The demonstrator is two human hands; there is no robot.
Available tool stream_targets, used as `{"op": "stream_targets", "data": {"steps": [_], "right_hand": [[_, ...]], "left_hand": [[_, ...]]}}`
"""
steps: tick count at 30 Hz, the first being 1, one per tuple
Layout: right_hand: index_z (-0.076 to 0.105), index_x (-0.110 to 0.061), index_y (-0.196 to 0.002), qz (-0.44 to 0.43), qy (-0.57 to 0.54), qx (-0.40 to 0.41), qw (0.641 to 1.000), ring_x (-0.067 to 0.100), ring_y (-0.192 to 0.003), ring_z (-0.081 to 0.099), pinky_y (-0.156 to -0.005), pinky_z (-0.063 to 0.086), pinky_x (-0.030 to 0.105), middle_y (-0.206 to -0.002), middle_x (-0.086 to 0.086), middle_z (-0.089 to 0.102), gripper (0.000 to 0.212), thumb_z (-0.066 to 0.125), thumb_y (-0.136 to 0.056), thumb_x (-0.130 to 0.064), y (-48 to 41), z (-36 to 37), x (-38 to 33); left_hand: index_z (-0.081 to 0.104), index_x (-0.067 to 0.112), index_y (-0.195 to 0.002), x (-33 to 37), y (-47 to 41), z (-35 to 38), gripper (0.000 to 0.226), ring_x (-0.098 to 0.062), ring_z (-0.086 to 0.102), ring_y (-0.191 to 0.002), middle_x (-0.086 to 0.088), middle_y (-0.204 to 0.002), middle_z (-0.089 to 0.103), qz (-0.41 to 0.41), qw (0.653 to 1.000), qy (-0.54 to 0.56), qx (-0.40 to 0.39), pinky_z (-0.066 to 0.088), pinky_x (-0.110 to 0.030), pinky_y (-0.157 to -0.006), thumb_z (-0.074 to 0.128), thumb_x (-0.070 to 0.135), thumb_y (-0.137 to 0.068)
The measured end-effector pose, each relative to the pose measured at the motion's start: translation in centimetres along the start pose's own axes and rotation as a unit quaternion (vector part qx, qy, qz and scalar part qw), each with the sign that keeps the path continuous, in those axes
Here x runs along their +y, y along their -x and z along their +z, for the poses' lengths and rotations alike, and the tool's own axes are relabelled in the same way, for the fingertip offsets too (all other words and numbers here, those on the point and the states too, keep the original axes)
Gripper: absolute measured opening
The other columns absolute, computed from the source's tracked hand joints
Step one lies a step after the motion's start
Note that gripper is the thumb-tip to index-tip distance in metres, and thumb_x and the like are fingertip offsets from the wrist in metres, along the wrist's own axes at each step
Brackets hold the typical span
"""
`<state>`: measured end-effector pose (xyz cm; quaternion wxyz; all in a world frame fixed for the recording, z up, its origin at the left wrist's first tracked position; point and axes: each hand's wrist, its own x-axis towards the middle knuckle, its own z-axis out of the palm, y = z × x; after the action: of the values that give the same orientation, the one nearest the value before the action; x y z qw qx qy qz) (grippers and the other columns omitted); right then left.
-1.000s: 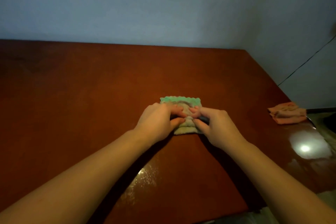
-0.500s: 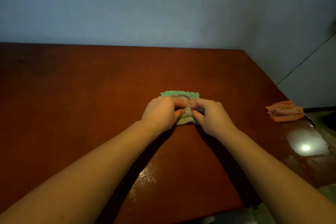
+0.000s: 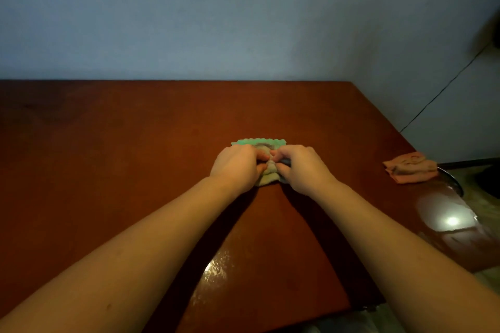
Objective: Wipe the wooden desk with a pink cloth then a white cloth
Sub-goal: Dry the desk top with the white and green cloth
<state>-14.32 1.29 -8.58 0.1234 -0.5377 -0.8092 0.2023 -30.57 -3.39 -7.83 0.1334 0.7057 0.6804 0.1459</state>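
Observation:
A folded white cloth (image 3: 267,177) with a green scalloped edge lies on the middle of the wooden desk (image 3: 135,157). My left hand (image 3: 238,167) and my right hand (image 3: 300,167) sit side by side on it, fingers curled, pinching the bunched fabric between them. Most of the cloth is hidden under my hands. A crumpled pink cloth (image 3: 410,167) lies apart at the desk's right edge.
The desk stands in a corner against a blue-grey wall (image 3: 243,21). Its right edge runs diagonally down past the pink cloth. Bright light reflections (image 3: 451,220) shine on the glossy surface near the right front. A dark cable (image 3: 443,92) runs along the right wall.
Both hands slid the white cloth farther from me across the desk, bunching it tighter. Less of the cloth shows now. The pink cloth stayed put.

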Motion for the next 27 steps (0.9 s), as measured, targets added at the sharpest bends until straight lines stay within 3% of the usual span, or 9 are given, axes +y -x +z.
{"op": "stream_targets", "data": {"steps": [5, 9, 15, 21, 27], "right_hand": [[0.068, -0.031, -0.088, -0.006, -0.028, 0.003, 1.0, 0.018, -0.11, 0.063, -0.089, 0.055, 0.043, -0.116, -0.007, 0.071, 0.001, 0.068, -0.089, -0.03, 1.9, 0.5, 0.2], [0.07, -0.03, -0.092, -0.032, -0.042, 0.011, 0.999, 0.015, -0.115, 0.061, -0.094, 0.053, 0.041, -0.122, -0.01, 0.069, 0.004, 0.067, -0.091, -0.027, 1.9, 0.5, 0.5], [0.064, -0.035, -0.085, 0.008, -0.032, 0.011, 0.999, 0.021, -0.106, 0.062, -0.084, 0.053, 0.036, -0.114, -0.005, 0.07, 0.009, 0.066, -0.091, -0.029, 0.3, -0.1, -0.3], [0.067, -0.032, -0.089, 0.006, -0.045, 0.031, 0.998, 0.019, -0.105, 0.061, -0.08, 0.047, 0.03, -0.112, -0.005, 0.069, 0.008, 0.065, -0.093, -0.026, 0.8, 0.8, 0.0], [0.068, -0.032, -0.09, 0.011, 0.014, -0.007, 1.0, 0.022, -0.096, 0.064, -0.08, 0.056, 0.04, -0.102, -0.003, 0.069, 0.007, 0.065, -0.091, -0.026, -0.7, -0.6, -1.0]], "left_hand": [[0.064, 0.042, -0.125, -0.4, 1.6, 0.6, 0.029, -0.019, 0.063, -0.109, 0.01, -0.124, 0.068, 0.031, 0.999, -0.018, 0.013, 0.052, -0.037, -0.093, 0.055, 0.042, -0.097], [0.066, 0.042, -0.122, -1.4, 1.0, 1.2, 0.03, -0.016, 0.063, -0.113, 0.012, -0.124, 0.068, 0.004, 0.999, 0.028, 0.027, 0.052, -0.037, -0.096, 0.059, 0.048, -0.094], [0.065, 0.044, -0.122, -0.7, -0.7, 0.7, 0.028, -0.019, 0.063, -0.11, 0.011, -0.123, 0.068, -0.006, 1.0, 0.012, 0.007, 0.052, -0.036, -0.095, 0.057, 0.044, -0.095], [0.064, 0.044, -0.124, -0.5, 0.0, 1.1, 0.029, -0.019, 0.064, -0.106, 0.01, -0.121, 0.069, -0.002, 0.999, -0.002, 0.045, 0.053, -0.034, -0.089, 0.054, 0.046, -0.097], [0.067, 0.042, -0.119, -0.3, -1.6, -0.2, 0.025, -0.02, 0.064, -0.104, 0.007, -0.116, 0.071, -0.007, 0.999, -0.033, -0.01, 0.054, -0.036, -0.09, 0.056, 0.039, -0.097]]}}
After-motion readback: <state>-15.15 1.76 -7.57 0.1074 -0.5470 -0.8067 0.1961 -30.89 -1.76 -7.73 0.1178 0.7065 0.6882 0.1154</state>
